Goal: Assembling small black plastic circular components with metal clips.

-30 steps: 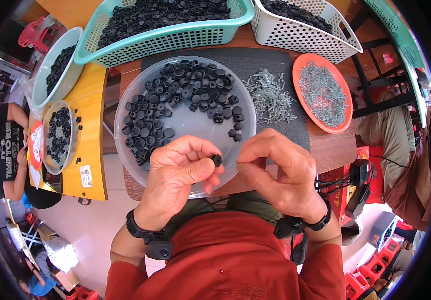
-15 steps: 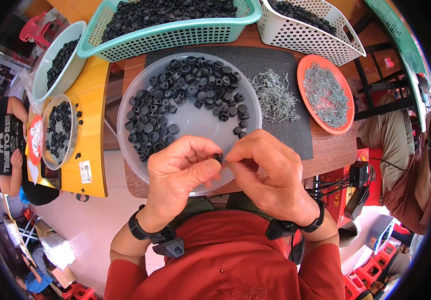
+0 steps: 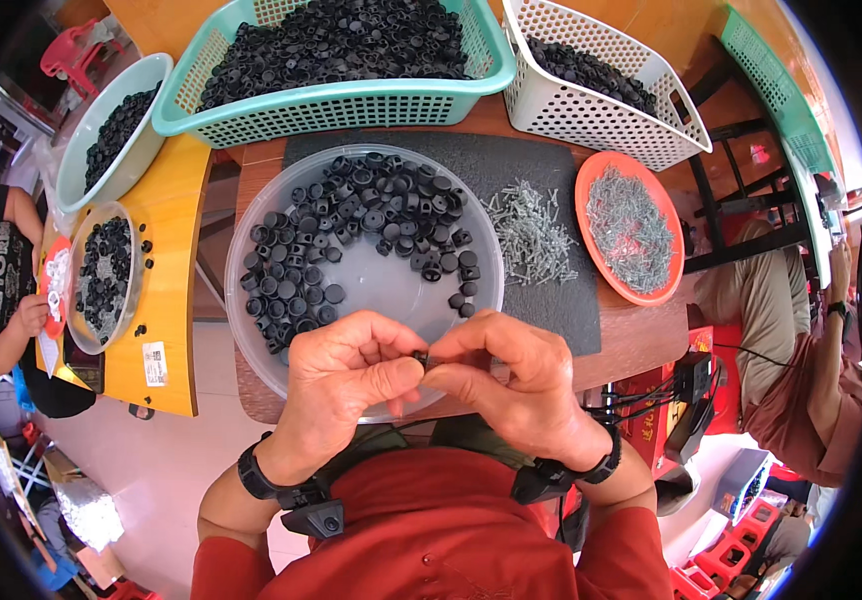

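A small black plastic part (image 3: 420, 356) is pinched between the thumb and forefinger of my left hand (image 3: 343, 388). My right hand (image 3: 513, 385) is closed in a pinch against that part, its fingertips almost meeting the left ones. Whatever sits in the right pinch is hidden by the fingers. Both hands are above the near edge of a round clear tub (image 3: 386, 295). Black plastic caps (image 3: 296, 270) lie heaped along its left and far sides. To the right of the tub, loose silvery screws (image 3: 533, 238) form a pile on a dark mat (image 3: 571, 325).
An orange plate (image 3: 678, 245) of thin metal pieces stands at the right. Behind are a green basket (image 3: 341, 103) and a white basket (image 3: 601, 140), both holding black parts. On a yellow table (image 3: 173, 300) at left, another person works beside a clear tray (image 3: 131, 300). Someone sits at right.
My hands have come together, the right fingertips now against the black part. The whole view has shifted, so the tub and baskets appear lower and slightly left.
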The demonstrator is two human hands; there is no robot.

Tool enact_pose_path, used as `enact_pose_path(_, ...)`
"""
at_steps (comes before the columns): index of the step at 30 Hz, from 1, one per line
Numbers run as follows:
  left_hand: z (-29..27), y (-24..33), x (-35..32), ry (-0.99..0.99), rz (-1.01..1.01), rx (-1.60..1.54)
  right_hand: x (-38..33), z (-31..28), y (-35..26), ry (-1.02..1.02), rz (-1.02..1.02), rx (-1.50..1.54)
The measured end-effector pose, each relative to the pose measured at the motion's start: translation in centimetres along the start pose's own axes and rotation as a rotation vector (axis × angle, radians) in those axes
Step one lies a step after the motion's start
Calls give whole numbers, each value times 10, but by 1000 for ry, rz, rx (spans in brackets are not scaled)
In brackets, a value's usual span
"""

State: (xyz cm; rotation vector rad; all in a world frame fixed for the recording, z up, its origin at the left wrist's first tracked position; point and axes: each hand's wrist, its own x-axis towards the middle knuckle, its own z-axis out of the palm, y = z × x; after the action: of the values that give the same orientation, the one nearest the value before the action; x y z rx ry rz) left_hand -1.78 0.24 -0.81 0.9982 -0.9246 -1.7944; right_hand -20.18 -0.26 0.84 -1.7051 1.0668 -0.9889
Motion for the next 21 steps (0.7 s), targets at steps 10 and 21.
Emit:
enact_pose_path(10,-10,8,3,121,75,-16,56,-6,44,82,-404,-709)
enact_pose_path(21,-17,10,2,123,83,-10,50,8,45,-129,-523,-832)
